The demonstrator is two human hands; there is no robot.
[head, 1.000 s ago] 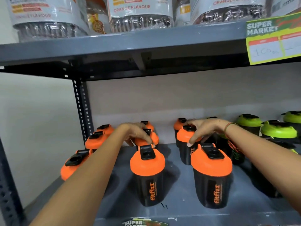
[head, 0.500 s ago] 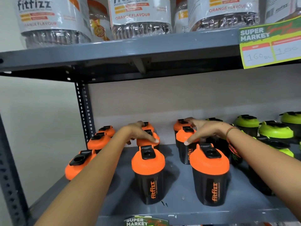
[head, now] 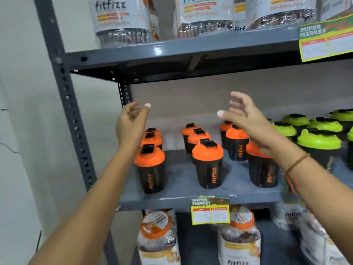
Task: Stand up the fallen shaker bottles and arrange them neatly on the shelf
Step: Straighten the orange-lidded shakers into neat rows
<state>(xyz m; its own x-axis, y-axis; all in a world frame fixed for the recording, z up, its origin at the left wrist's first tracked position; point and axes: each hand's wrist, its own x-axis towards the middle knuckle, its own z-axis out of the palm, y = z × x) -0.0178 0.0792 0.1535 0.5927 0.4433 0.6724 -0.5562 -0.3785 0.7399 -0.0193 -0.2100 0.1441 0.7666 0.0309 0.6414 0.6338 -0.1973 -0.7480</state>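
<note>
Several black shaker bottles with orange lids stand upright in three rows on the grey middle shelf (head: 183, 180): a front-left bottle (head: 150, 169), a front-middle bottle (head: 208, 165) and a front-right bottle (head: 262, 169) partly behind my right wrist. Green-lidded shakers (head: 319, 142) stand upright at the right. My left hand (head: 131, 123) is raised above the left row, fingers loosely curled, holding nothing. My right hand (head: 244, 115) hovers above the right orange row, fingers spread, empty.
The upper shelf (head: 191, 48) carries large fitfizz jars (head: 122, 18). More jars (head: 158, 238) stand on the shelf below. Price tags (head: 210, 210) hang on the shelf edges. A perforated grey upright (head: 66, 96) runs at the left beside a white wall.
Both hands have lifted off the orange lids and pulled back, held open in the air. The view has drawn back and shifted, showing the shelf below.
</note>
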